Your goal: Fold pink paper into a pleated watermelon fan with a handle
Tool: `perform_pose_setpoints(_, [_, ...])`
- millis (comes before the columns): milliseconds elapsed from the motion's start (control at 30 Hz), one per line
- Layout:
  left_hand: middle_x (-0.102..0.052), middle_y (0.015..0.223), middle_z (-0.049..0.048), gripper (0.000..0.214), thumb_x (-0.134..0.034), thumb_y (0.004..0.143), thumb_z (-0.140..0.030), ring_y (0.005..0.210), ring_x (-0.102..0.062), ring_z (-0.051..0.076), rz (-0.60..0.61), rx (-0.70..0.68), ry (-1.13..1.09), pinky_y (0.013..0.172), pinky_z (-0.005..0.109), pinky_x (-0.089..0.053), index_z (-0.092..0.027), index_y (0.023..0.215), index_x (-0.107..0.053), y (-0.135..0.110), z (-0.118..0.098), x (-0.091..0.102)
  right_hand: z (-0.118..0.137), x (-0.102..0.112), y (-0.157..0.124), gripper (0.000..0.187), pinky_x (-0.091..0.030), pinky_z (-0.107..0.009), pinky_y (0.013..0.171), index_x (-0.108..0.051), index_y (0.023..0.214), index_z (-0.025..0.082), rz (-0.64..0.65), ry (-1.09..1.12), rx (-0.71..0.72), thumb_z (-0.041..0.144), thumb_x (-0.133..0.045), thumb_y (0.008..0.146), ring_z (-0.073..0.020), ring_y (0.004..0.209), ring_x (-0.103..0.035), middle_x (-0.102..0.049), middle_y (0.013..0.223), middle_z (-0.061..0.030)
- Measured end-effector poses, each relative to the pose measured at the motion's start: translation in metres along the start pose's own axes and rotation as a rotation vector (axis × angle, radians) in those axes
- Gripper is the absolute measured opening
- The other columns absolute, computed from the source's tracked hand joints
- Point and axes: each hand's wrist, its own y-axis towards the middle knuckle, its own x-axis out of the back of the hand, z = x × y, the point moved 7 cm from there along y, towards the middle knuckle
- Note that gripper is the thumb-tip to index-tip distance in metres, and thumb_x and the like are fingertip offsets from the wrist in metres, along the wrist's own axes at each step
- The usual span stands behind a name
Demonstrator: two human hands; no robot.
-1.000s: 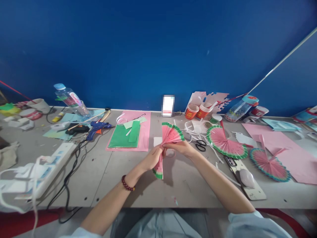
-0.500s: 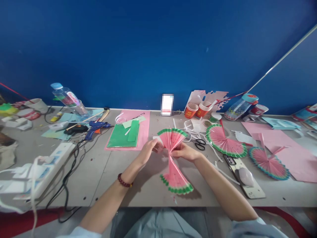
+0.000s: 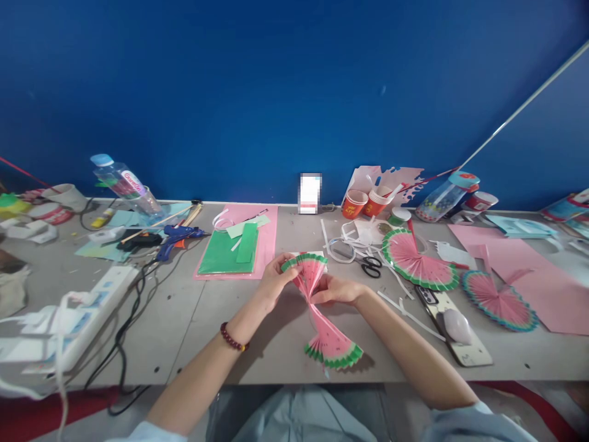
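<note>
A pleated paper fan (image 3: 330, 336), pink with green zigzag edges and small dark seed marks, is pinched narrow in the middle and flares at both ends. My left hand (image 3: 275, 279) grips the left side of its upper flare, thumb on the pleats. At the narrow middle, my right hand (image 3: 338, 290) closes on the folds from the right; some of its fingers are hidden behind the paper. The lower flare hangs toward the table's front edge. A small white piece shows behind the upper flare.
Right of my hands lie black scissors (image 3: 371, 266), white paper strips (image 3: 352, 245), a watermelon fan (image 3: 416, 264), a blue-edged fan (image 3: 499, 302) and a phone (image 3: 469, 344) under a white mouse (image 3: 457, 326). Leftward are green paper (image 3: 225, 253), a blue glue gun (image 3: 179, 238) and a power strip (image 3: 99, 307).
The upper flare has shifted left and down and become narrower. My left hand's thumb now lies over its pleats. The lower flare has swung slightly right.
</note>
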Motion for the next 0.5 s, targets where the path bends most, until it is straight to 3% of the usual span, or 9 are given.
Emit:
perform_pose_setpoints(133, [-0.061, 0.068, -0.0041, 0.038, -0.082, 0.053, -0.029, 0.055, -0.053, 0.008, -0.049, 0.037, -0.035, 0.053, 0.019, -0.043, -0.017, 0.083, -0.062, 0.0017, 0.0023, 0.0032, 0.0018, 0.0004, 0.0001, 0.031, -0.021, -0.021, 0.045, -0.06, 0.074, 0.012, -0.004, 0.053, 0.024, 0.038, -0.076, 0.064, -0.0037, 0.048, -0.033, -0.048, 0.058, 0.0064])
perform_pose_setpoints(500, [-0.065, 0.075, 0.0006, 0.035, -0.08, 0.06, -0.034, 0.065, -0.057, 0.01, 0.002, 0.05, -0.048, 0.062, 0.023, -0.047, -0.016, 0.086, -0.067, 0.0022, -0.0011, 0.0006, 0.0048, -0.005, 0.0001, 0.027, -0.016, -0.021, 0.043, -0.058, 0.072, 0.012, 0.042, 0.259, 0.077, 0.03, -0.076, 0.065, -0.0021, 0.043, -0.028, -0.045, 0.051, 0.0082])
